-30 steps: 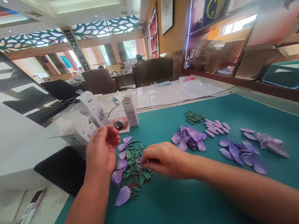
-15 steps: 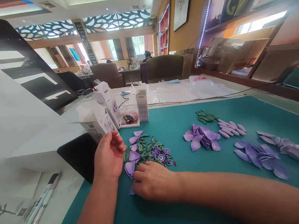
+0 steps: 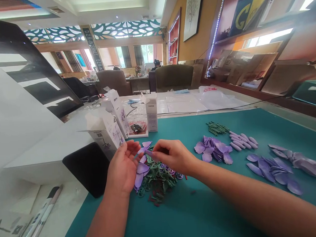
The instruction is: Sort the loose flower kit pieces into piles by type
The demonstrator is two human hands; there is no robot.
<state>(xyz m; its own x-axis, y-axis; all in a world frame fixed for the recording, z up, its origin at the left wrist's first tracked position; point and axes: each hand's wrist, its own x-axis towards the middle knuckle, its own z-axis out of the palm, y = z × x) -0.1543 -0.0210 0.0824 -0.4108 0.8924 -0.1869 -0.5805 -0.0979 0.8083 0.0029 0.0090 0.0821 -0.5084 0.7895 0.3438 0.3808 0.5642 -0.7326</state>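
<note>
Right hand (image 3: 176, 156) on lilac foam petal (image 3: 149, 152)

The room is bright. Day light comes in through the far windows (image 3: 147, 54), and a strip of small lights (image 3: 215, 30) glows by the shelf. The white desk (image 3: 37, 153) shines with glare. Shadows are soft. The picture looks bent and stretched at the edges, and far things look a bit fuzzy.
</note>
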